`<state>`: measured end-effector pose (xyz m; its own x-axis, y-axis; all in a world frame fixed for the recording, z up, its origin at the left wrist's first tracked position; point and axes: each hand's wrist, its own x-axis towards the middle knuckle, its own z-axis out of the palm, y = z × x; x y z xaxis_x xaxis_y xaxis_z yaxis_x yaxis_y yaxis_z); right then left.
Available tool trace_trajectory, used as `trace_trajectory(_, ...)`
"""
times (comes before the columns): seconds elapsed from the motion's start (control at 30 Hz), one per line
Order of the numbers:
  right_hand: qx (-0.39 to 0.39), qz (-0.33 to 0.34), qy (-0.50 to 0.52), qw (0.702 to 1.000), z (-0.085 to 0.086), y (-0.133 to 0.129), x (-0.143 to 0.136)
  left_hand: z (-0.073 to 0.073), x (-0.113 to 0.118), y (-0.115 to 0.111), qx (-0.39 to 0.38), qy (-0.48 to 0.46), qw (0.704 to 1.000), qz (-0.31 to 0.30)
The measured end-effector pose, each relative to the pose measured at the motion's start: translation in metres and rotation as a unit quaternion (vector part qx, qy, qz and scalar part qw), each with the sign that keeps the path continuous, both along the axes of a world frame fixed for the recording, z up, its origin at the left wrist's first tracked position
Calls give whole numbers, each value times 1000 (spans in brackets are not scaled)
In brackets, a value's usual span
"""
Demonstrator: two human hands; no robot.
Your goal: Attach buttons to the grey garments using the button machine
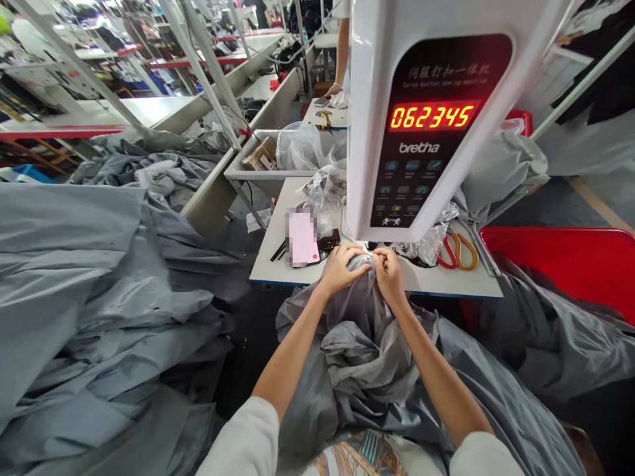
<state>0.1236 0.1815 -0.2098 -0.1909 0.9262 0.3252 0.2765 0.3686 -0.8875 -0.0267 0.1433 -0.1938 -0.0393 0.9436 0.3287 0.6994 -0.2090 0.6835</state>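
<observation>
Grey fabric [367, 357] lies bunched over my lap and rises to the front edge of the white table [278, 264]. My left hand [343, 268] pinches its upper edge from the left. Close beside it, my right hand [389, 270] grips the same edge, fingers curled. Both hands are just below the white head of the button sewing machine [362, 165], whose red display [431, 116] reads 062345. The machine head hides whatever is directly behind the fingertips.
On the table are a phone [302, 238], orange- and red-handled scissors [459, 251] and clear plastic bags [327, 192]. Grey fabric piles [99, 311] stand at left, a red bin [570, 264] at right. Behind is a white tray [243, 173]; another person's arm [341, 56] shows beyond.
</observation>
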Motion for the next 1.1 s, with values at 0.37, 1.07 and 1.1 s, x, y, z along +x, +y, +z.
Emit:
trace_trajectory(0.37, -11, 7, 10, 1000, 1, 0, 0, -2, -1, 0, 11, 5, 1000, -4)
trace_trajectory(1.07, 9, 4, 17, 1000, -1, 1, 0, -3, -1, 1, 18, -5, 1000, -4)
trace_trajectory(1.1, 11, 4, 16, 1000, -1, 1, 0, -3, -1, 1, 18, -4, 1000, -4)
